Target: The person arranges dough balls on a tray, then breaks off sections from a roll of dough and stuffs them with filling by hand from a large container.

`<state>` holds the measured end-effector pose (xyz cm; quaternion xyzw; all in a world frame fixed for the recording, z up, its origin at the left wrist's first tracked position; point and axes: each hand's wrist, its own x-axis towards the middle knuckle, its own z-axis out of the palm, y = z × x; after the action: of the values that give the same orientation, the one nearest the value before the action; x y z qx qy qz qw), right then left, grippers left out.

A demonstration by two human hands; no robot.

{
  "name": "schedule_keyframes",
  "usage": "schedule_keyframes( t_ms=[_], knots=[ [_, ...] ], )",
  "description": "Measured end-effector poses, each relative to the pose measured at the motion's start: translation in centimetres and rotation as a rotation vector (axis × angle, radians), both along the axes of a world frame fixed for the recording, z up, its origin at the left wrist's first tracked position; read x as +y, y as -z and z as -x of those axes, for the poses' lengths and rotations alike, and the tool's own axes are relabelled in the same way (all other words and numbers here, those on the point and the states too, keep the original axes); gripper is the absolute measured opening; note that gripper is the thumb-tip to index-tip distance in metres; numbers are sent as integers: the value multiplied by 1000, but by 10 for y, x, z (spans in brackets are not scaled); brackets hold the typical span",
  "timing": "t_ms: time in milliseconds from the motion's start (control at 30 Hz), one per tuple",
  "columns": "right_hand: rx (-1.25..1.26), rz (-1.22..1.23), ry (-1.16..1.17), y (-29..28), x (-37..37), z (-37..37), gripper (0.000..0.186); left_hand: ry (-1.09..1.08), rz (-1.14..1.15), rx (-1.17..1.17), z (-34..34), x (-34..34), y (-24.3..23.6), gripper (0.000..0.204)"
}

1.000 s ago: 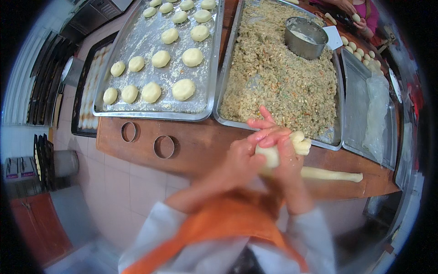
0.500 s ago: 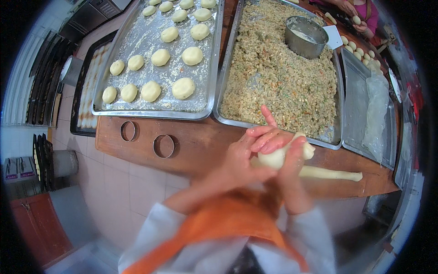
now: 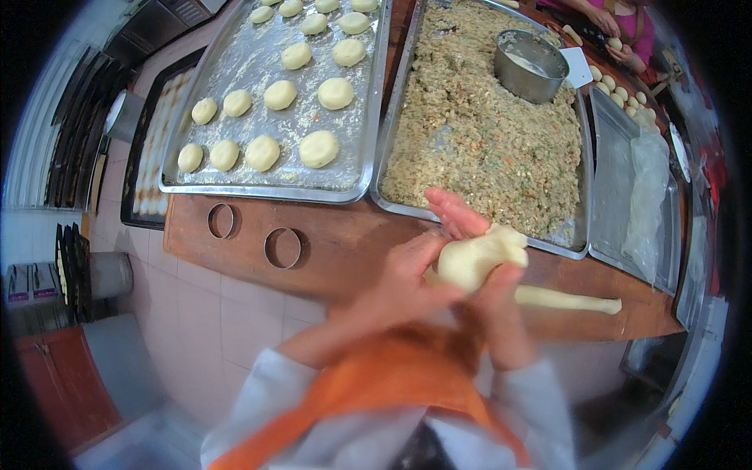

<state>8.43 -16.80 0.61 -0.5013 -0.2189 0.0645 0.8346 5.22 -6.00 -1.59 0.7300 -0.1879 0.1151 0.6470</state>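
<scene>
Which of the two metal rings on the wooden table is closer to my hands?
The larger-looking ring, right of the other ring, lies closer to your left hand.

My view: white long sleeves (image 3: 270,384) on both my arms, cuffs pushed back from wrists. Orange apron (image 3: 392,384) over chest, strap running diagonally. My left hand (image 3: 407,278) and right hand (image 3: 493,313) bare, no gloves.

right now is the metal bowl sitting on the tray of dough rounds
No, the metal bowl sits in the filling tray, not on the tray of dough rounds.
</scene>
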Motion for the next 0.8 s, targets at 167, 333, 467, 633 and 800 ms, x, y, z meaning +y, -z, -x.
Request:
schedule_keyframes(
  t_ms=[167,333,467,633,800],
  knots=[
    [-208,105,-183,17,-21,-12,43,-117,-26,-59,8,1,29,53],
    [129,-20,-48,-3,-4,0,34,-35,-23,151,10,5,-1,65],
    [160,3,-30,-6,2,10,39,82,57,111,10,16,18,56],
    [-31,57,-195,20,-16,-9,44,-112,28,76,8,1,-4,57],
    [253,-101,-84,3,1,6,34,-48,31,148,13,10,12,55]
  ],
)
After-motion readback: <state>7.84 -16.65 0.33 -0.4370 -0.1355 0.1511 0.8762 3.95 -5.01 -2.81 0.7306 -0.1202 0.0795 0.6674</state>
